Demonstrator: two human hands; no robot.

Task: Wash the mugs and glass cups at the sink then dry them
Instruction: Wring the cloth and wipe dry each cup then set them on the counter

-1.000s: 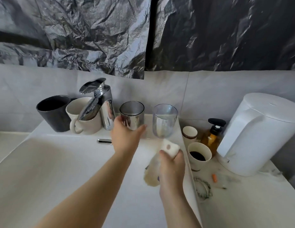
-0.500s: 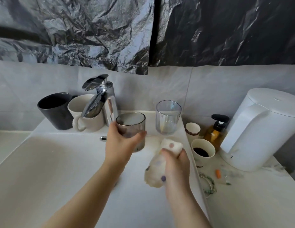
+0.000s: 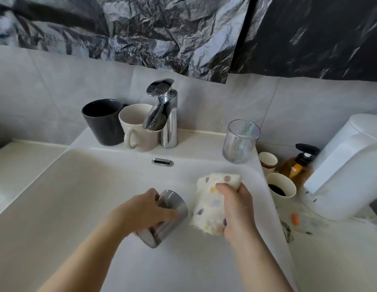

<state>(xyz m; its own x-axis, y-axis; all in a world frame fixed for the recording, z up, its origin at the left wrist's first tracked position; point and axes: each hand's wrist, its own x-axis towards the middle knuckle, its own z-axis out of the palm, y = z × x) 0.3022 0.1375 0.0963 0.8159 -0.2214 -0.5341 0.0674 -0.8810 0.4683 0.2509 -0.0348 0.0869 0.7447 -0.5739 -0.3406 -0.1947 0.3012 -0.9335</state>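
- White ceramic sink basin [image 3: 78, 197] sits below crinkled black plastic sheeting [image 3: 162, 34].
- Left hand [image 3: 145, 213] has brought the smoky grey glass cup [image 3: 172, 207] down from the ledge; its fingers wrap it, tilted, over the basin, ready for scrubbing.
- Right hand [image 3: 238, 213] clutches a fluffy white dotted cloth [image 3: 208, 209] just beside the smooth cup.

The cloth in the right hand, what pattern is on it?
Cream cloth with scattered pastel spots: purple, yellow, pinkish brown. Best seen in the head view.
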